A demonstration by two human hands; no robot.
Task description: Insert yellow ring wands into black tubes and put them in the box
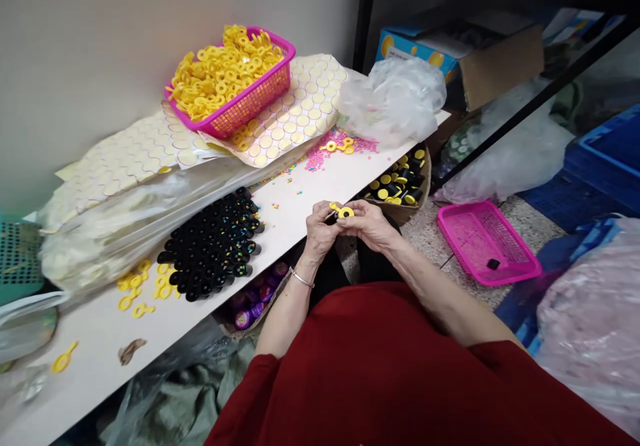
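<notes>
My left hand (320,231), with a bracelet at the wrist, and my right hand (373,225) meet just off the table's front edge. Between their fingertips is a yellow plastic ring piece (346,213) with a small stem, pinched by my right fingers. A dark part shows at my left fingers, mostly hidden, and that hand is closed around it. On the table to the left stand several small black tubes (210,249) packed upright together, some with coloured beads in them. Loose yellow ring pieces (134,286) lie beside the tubes.
A pink basket (260,99) heaped with yellow pieces rests on sticker sheets (305,109). Pink beads (320,156) lie near a plastic bag (395,103). Below the table edge are boxes of black-and-yellow pieces (400,183) and purple items (257,303). A pink tray (453,223) sits right.
</notes>
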